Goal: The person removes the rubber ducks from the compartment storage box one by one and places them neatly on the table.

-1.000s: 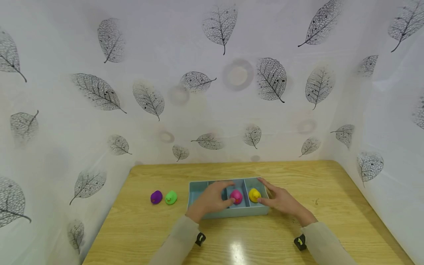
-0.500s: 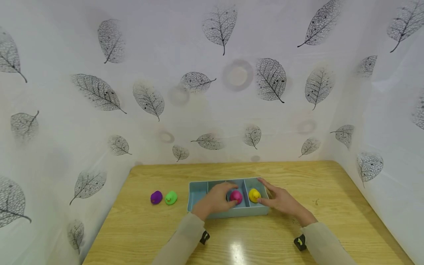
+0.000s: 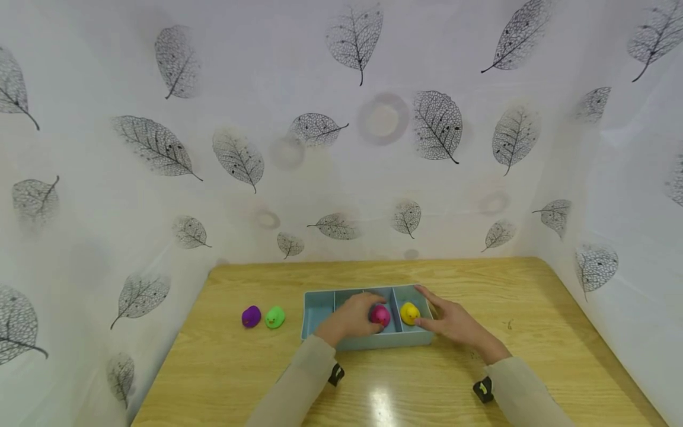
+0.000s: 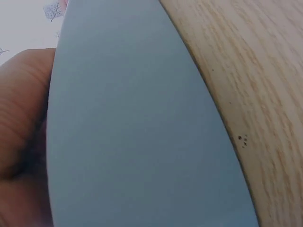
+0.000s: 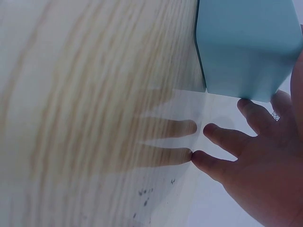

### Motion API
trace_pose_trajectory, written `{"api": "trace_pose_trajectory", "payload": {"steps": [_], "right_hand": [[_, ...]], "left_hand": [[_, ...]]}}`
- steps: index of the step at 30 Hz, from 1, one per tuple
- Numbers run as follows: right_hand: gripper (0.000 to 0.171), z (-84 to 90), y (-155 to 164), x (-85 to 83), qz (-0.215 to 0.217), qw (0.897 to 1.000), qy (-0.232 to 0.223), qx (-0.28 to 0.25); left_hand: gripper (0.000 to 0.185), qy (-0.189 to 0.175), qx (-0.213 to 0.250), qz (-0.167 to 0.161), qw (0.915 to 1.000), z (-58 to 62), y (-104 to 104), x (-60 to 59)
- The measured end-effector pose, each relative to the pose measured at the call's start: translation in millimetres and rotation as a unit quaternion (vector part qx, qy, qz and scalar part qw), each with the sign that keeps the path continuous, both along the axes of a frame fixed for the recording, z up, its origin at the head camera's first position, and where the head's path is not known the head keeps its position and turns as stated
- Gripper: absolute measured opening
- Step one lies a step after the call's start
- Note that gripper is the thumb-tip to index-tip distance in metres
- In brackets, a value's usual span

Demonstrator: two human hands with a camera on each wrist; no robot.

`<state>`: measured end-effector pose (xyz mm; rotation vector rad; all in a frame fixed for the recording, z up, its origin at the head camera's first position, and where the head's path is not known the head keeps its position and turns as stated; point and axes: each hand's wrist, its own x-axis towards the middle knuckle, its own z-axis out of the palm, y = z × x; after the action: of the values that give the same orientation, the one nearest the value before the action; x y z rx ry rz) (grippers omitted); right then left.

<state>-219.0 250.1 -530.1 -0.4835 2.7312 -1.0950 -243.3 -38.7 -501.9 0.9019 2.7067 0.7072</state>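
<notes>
Since a second ago the left hand (image 3: 349,317) has slid right inside the blue tray (image 3: 320,305), and its fingers now curl over the pink duck (image 3: 381,315) in the middle compartment, where before they only touched its side. Nothing else has shifted.

Nearest the person, both sleeves reach in over the worktop (image 3: 224,367). The left wrist view is filled by the tray's blue wall (image 4: 142,132) with a bit of palm (image 4: 23,109) pressed against it, so the heel of that hand seems to rest on the near rim. The left grip looks clamped round the pink duck, though the fingertips are hidden behind it.

The right hand (image 3: 453,323) lies at the tray's right end, fingers straight and spread, holding nothing; the right wrist view shows the fingertips (image 5: 222,137) resting on the worktop beside the tray's corner (image 5: 246,47). The yellow duck (image 3: 409,313) sits in the right compartment, just beside that hand.

Judging from this, a lift of the pink duck could drag the light tray along, since the palm bears on its rim; the right hand only steadies one end. The duck is small and rounded and may squirt out of a shallow pinch, or knock the divider.

Further left, well apart from the tray, a green duck (image 3: 274,317) and a purple duck (image 3: 251,316) sit touching on the worktop.
</notes>
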Motion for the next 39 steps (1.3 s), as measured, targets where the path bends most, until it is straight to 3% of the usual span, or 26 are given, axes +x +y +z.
{"api": "trace_pose_trajectory", "payload": {"steps": [7,17,30,39], "right_hand": [[0.086,1.1,0,-1.0,0.000,1.000,0.000,0.003],[0.085,2.5,1,-0.1,0.004,1.000,0.010,0.004],[0.085,1.9,0,1.1,0.004,1.000,0.007,0.000],[0.085,1.5,1,0.7,0.005,1.000,0.009,-0.001]], "left_hand": [[0.058,-0.030,-0.018,0.007,0.9994,2.2,4,-2.9],[0.054,-0.026,-0.012,0.005,0.9996,2.1,4,-3.0],[0.048,-0.030,-0.019,0.037,0.9987,3.5,12,0.0],[0.042,-0.035,-0.004,0.034,0.9988,1.7,12,-0.9]]}}
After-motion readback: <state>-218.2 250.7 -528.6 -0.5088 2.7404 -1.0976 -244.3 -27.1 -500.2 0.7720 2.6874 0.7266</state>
